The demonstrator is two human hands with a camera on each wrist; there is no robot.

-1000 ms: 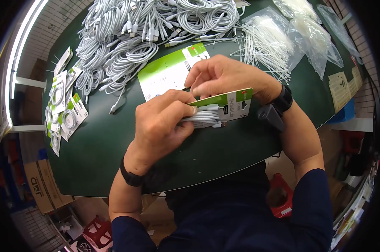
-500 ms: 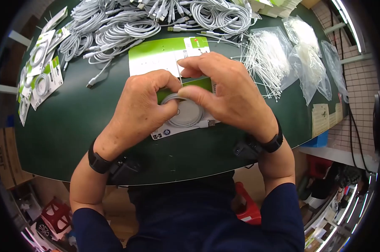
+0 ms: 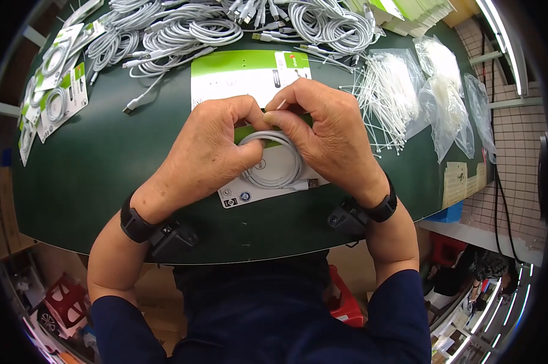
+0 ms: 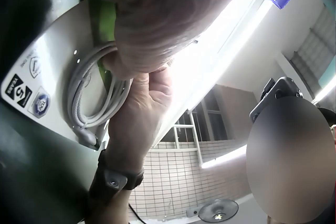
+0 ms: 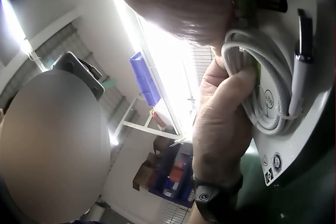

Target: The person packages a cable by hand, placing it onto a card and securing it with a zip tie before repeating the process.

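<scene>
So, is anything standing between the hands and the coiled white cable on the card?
Nothing visible does. Both the left hand and the right hand pinch the coiled cable at its top, where it lies on the card.

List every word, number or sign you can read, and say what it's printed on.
"...cable": top edge of the card under the coiled cable; the word's start is cut off.
"5" or "S": black badge on that card's corner; its small print is blurred.
Print on the spare card and finished cards: too small to read.
</scene>
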